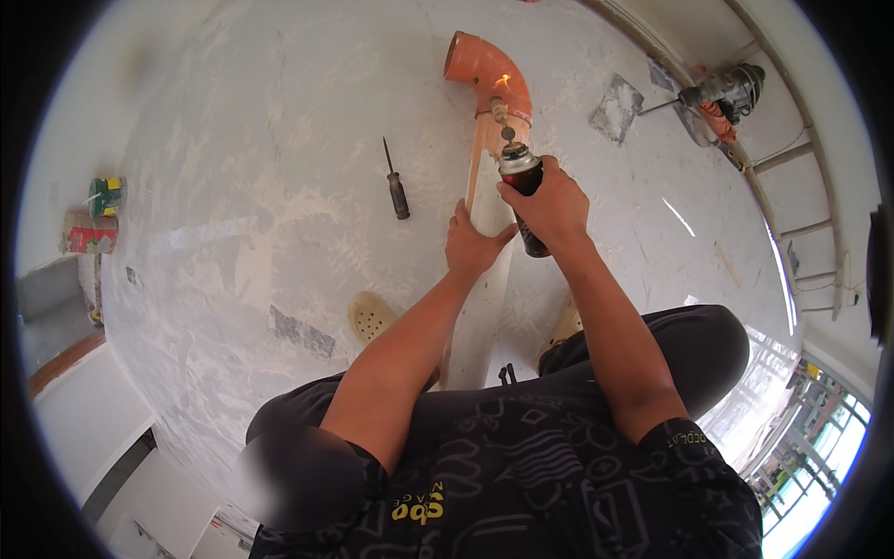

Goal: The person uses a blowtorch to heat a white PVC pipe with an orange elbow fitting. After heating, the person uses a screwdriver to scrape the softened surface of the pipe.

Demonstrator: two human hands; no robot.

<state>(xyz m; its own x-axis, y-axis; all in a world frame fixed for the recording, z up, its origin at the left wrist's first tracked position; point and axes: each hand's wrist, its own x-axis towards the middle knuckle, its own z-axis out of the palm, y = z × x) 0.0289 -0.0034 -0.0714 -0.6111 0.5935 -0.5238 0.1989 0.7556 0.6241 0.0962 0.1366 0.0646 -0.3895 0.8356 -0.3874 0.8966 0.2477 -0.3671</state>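
Note:
An orange pipe elbow point(507, 67) sits on the far end of a long pipe point(470, 345), dusty white along its near part, which runs back between my legs. My left hand point(475, 246) grips this pipe partway along, thumb across its top and fingers at its left side. In my right hand point(557, 205) is a gas torch point(533, 240), a black canister with a silver collar and a brass nozzle. The nozzle points away from me at the elbow, and a small orange flame point(504, 81) shows against the elbow's surface.
A screwdriver point(398, 192) lies left of the pipe on the dusty floor. To the far right, a power drill point(731, 91) with a long bit rests near a grey slab point(616, 109). Green and red containers point(106, 197) stand at the left wall. My tan clog point(370, 319) is beside the pipe.

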